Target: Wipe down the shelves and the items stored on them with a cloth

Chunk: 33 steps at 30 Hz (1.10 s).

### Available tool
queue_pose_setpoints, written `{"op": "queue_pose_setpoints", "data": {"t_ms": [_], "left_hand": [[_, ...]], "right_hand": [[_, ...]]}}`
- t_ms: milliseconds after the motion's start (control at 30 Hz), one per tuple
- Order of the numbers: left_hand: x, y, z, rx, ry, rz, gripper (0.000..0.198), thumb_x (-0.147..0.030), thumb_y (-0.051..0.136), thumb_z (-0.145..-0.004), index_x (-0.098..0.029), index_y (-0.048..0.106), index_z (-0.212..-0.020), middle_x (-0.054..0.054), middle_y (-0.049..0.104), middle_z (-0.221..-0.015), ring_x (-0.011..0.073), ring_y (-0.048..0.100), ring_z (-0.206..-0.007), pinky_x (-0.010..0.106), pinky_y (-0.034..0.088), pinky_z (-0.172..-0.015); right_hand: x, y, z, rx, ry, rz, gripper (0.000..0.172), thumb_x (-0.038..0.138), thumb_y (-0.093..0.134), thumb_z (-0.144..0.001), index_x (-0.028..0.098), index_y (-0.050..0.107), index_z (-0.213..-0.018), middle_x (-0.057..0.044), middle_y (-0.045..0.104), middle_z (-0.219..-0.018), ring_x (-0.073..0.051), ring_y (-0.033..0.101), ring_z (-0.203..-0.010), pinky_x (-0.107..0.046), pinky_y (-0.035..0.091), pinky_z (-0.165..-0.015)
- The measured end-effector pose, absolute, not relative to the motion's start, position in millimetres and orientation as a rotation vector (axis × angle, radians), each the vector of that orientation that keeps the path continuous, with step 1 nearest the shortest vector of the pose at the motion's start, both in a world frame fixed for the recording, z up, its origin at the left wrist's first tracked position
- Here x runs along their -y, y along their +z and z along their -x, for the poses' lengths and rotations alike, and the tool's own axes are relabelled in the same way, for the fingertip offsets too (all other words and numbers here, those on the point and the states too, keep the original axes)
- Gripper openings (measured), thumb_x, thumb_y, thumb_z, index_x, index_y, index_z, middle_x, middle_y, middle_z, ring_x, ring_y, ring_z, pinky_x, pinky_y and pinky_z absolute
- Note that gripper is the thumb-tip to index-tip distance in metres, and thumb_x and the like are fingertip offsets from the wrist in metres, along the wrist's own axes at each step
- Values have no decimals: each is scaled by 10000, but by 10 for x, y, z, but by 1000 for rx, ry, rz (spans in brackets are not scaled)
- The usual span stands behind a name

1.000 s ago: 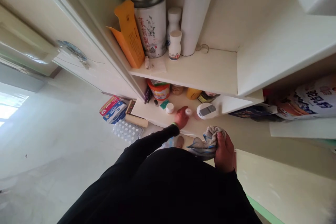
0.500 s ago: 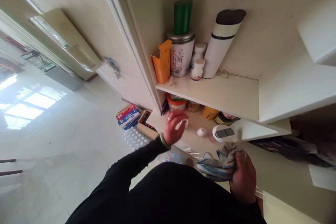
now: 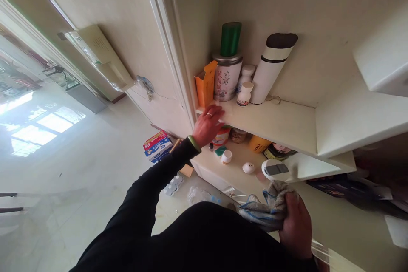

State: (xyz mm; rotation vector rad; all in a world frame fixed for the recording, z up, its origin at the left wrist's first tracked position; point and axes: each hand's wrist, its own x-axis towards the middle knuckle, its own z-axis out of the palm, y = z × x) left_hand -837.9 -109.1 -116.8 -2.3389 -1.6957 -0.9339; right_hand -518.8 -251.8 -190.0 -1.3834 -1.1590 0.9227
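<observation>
My left hand point(image 3: 208, 125) reaches to the front edge of the upper shelf point(image 3: 274, 121), just below an orange box point(image 3: 206, 85) with its flap up. Its thumb is apart from the fingers, and nothing shows between them. The fingertips are slightly blurred, and the hand covers the shelf spot under them. Low on the right, my right hand point(image 3: 296, 225) is closed around a bunched grey cloth point(image 3: 266, 210) with blue edging. A white tea canister point(image 3: 227, 78) bears a green cylinder point(image 3: 230, 39). Beside it are two small white bottles, the nearer one point(image 3: 245, 94) in front.
A tall white tube point(image 3: 270, 72) leans at the back of the upper shelf. On the lower surface are a small white jar point(image 3: 226, 157), a round white object point(image 3: 248, 168) and a white device with a grey panel point(image 3: 275, 170). Boxes point(image 3: 157, 146) lie on the floor at left.
My left hand has risen from the lower surface to the upper shelf's edge, uncovering the small white jar. My right hand keeps the cloth nearly in place. The view has shifted slightly.
</observation>
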Motion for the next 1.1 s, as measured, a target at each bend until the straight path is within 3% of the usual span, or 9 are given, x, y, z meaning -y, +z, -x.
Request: {"op": "queue_pose_setpoints", "data": {"t_ms": [133,267,367,533,700,867,967,1100], "left_hand": [[1083,-1130,8403,1686,-972,2300,369,-217,647,-1005,-216,716,-1368,119,712,-1439,305,618,-1385,553,511,-1232],[1036,-1033,8457,1756,-845,2309,644,-325,768,-948,-152,593,-1544,168,604,-1607,363,586,-1440,574,451,-1274],[986,-942,8479,1766,-727,2380,729,-428,761,-962,-103,547,-1578,207,578,-1625,381,575,-1474,569,434,-1283],[845,-787,8498,1758,-587,2449,602,-411,666,-1028,-130,580,-1553,180,634,-1576,356,637,-1407,505,511,-1199],[757,-546,8426,1791,-337,2449,253,-314,680,-1000,-170,778,-1182,119,768,-1356,290,747,-1154,402,589,-1018],[790,-384,8203,1860,-38,2332,288,-174,515,-1027,-109,759,-1166,185,776,-1214,320,773,-1064,414,599,-887],[799,-439,8195,1929,-263,2224,278,-140,534,-998,-149,751,-1171,159,775,-1241,285,780,-1031,372,598,-842],[945,-660,8424,1846,-1054,2094,148,-124,610,-930,-181,733,-990,103,790,-1225,183,755,-892,295,607,-807]], "right_hand": [[2528,-1901,5204,1116,886,1432,488,735,572,-955,264,647,-851,-48,600,-763,-282,618,-796,-416,510,-716],[2537,-1905,5229,1126,912,1437,493,725,564,-958,254,660,-850,-61,621,-778,-289,631,-831,-423,523,-749],[2540,-1921,5253,1127,964,1434,486,721,568,-962,259,658,-841,-58,634,-798,-275,624,-818,-414,524,-754],[2547,-1979,5276,1080,976,1479,555,777,587,-923,239,674,-818,-69,652,-821,-254,602,-797,-399,520,-734],[2557,-1960,5288,961,1068,1522,659,851,673,-805,204,734,-918,-94,710,-939,-256,623,-893,-373,512,-745],[2568,-1917,5292,875,1098,1529,693,852,702,-783,198,735,-1012,-91,717,-997,-267,639,-996,-376,516,-819],[2581,-1949,5266,928,1060,1512,636,820,668,-847,199,726,-973,-83,694,-936,-269,637,-969,-398,519,-848],[2590,-2029,5201,963,1035,1487,591,776,651,-900,197,726,-988,-84,682,-901,-280,633,-938,-429,523,-854]]}}
